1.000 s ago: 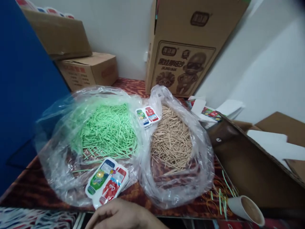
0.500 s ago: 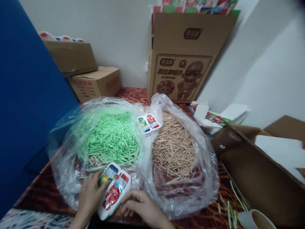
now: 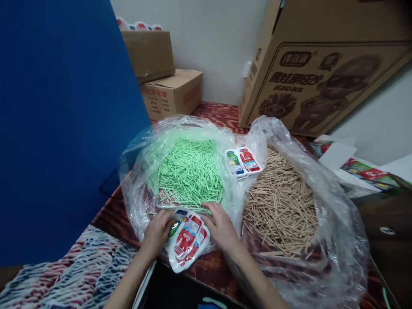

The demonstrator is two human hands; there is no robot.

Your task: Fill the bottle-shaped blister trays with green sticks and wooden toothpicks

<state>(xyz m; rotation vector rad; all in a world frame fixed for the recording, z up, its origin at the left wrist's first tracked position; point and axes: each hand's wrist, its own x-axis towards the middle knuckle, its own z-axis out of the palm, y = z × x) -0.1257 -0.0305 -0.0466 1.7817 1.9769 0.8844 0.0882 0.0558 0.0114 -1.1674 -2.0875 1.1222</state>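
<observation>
My left hand (image 3: 157, 230) is closed on the left edge of a small stack of white-edged packs (image 3: 186, 241) printed with red cola bottles. The packs are slightly fanned, one showing past another on the right. My right hand (image 3: 222, 226) is beside their upper right edge, fingers stretched and thumb apart. Its fingertips are at the near edge of a heap of thin green sticks (image 3: 193, 171), which lies in a clear plastic bag (image 3: 137, 201). To the right, a second clear bag (image 3: 341, 240) holds tan sticks (image 3: 280, 206). Similar packs (image 3: 243, 162) lie between the heaps.
Cardboard boxes (image 3: 188, 92) stand at the back left, and a large printed carton (image 3: 309, 81) at the back right. A blue panel (image 3: 71, 128) rises on the left. Many packs (image 3: 74, 274) are heaped at lower left. White and printed card (image 3: 357, 169) lies at right.
The view has swung right and closer to the carton, then the scene sits further right. The packs have fanned apart in my left hand. My right hand has moved up to the green sticks.
</observation>
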